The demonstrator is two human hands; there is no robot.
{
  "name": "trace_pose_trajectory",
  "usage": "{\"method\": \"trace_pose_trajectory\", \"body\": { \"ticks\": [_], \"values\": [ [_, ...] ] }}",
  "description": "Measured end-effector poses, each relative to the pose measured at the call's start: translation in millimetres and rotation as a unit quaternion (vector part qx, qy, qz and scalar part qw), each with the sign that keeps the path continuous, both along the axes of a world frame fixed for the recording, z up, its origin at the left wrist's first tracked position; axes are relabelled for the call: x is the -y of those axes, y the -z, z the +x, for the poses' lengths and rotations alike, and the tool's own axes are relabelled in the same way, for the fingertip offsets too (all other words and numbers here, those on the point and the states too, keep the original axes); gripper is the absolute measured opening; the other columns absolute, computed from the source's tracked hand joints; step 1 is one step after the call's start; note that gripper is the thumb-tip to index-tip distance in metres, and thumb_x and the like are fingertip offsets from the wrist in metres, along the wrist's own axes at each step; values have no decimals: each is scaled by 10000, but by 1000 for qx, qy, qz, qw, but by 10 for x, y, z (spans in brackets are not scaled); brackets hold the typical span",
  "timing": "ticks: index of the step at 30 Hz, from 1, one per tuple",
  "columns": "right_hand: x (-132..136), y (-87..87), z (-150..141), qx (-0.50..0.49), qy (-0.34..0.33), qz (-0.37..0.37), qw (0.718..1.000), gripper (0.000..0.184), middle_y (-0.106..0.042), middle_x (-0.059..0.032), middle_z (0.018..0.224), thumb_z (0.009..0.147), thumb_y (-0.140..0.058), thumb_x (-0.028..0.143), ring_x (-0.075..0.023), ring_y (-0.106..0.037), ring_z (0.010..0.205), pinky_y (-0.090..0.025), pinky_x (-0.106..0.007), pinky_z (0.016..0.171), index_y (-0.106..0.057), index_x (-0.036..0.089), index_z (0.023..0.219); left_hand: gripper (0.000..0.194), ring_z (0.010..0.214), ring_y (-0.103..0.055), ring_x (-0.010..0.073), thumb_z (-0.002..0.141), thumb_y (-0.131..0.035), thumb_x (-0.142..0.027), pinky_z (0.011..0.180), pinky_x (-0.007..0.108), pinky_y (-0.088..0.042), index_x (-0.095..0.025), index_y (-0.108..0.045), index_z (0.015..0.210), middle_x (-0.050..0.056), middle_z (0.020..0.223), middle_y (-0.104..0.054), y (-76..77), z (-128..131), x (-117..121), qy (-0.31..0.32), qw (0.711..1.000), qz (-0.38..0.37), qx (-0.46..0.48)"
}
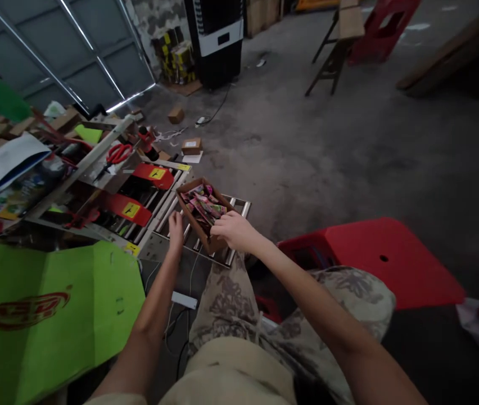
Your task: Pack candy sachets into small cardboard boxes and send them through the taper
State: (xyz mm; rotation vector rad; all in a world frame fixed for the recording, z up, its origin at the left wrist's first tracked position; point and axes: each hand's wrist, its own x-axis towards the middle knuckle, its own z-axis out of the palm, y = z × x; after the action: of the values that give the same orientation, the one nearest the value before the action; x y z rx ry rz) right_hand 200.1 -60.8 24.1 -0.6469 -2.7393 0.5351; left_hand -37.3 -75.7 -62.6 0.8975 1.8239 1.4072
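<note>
An open cardboard box [197, 229] filled with small colourful packets [206, 203] rests on a short roller section [245, 207] in front of me. My right hand [235, 229] is at the box's near right corner, its fingers curled over the wall and closed on it. Just off the box's left side is my left hand [176, 228], with fingers bent and pressed together. Whatever they hold, if anything, is hidden.
A carton-sealing machine with red guards [155, 175] adjoins the rollers on the left, with red-handled scissors [118, 154] on top. A green carton [66, 315] stands at near left, a red stool [391, 261] at right. Small boxes [191, 146] and cables lie on the floor.
</note>
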Motion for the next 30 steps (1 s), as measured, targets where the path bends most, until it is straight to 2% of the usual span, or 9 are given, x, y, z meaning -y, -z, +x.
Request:
{"method": "trace_pose_trajectory", "body": {
  "ticks": [4,7,12,15,18,21,24,28,30],
  "values": [
    [-3,69,-225,-156,83,-3,984,437,-548,-145,1354,924,-582,428,-271,-462,1288,-352,-412,1085,-588,165,1273,588,1193,-596,234,861,-542,-669,999,342,-472,-197,-631,1200,115,1243,-650,-308,-368,-385,38,988,142,-45],
    [-35,157,-531,-98,178,9,979,544,-306,-185,1576,959,-492,354,-312,-247,1473,-187,-502,1211,-466,98,1438,472,973,-655,213,851,-590,-600,908,321,-495,-168,-722,988,82,997,-715,-443,-398,-509,102,977,163,-87],
    [-105,416,-936,49,162,-56,984,605,-337,-257,1541,871,-511,186,-330,-190,1507,-68,-488,1256,-456,-56,1422,376,808,-640,182,878,-557,-482,799,294,-489,-170,-752,803,55,804,-713,-559,-375,-355,148,968,133,-153],
    [-137,514,-915,20,149,-64,987,655,-284,-280,1554,852,-551,208,-344,-139,1516,-42,-483,1262,-443,-96,1421,394,730,-626,166,896,-530,-426,738,280,-465,-165,-750,700,50,726,-698,-651,-408,-389,245,944,82,-205],
    [-191,531,-792,-58,118,-130,983,573,-361,-203,1547,865,-527,206,-327,-181,1510,-83,-517,1252,-522,11,1404,430,649,-620,167,903,-532,-406,698,282,-443,-152,-705,602,49,630,-665,-695,-377,-546,299,917,-9,-264],
    [-205,450,-657,-207,132,-239,940,465,-533,-97,1442,943,-375,201,-228,-390,1429,-289,-453,1204,-595,161,1351,443,721,-648,232,940,-487,-383,760,330,-442,-138,-687,630,103,666,-674,-634,-204,-657,231,888,-87,-387],
    [-143,279,-507,-323,173,-226,903,419,-648,-73,1282,993,-320,268,-187,-556,1267,-432,-364,1099,-662,204,1226,304,1035,-623,349,928,-507,-311,930,435,-411,-92,-715,965,217,1018,-703,-514,15,-663,106,855,-86,-500],
    [11,139,-367,-268,293,-85,914,446,-582,-140,1363,995,-381,316,-263,-510,1299,-375,-463,1135,-560,146,1366,405,1236,-512,395,912,-495,-239,1064,530,-319,-83,-590,1274,257,1269,-607,-425,92,-654,59,874,-72,-476],
    [131,199,-380,-178,288,-71,938,590,-509,-205,1431,953,-488,333,-316,-473,1335,-367,-490,1136,-431,58,1472,419,1257,-508,369,930,-436,-216,1093,514,-309,-78,-553,1307,252,1289,-592,-428,40,-658,50,902,-60,-425]
  ]
}}
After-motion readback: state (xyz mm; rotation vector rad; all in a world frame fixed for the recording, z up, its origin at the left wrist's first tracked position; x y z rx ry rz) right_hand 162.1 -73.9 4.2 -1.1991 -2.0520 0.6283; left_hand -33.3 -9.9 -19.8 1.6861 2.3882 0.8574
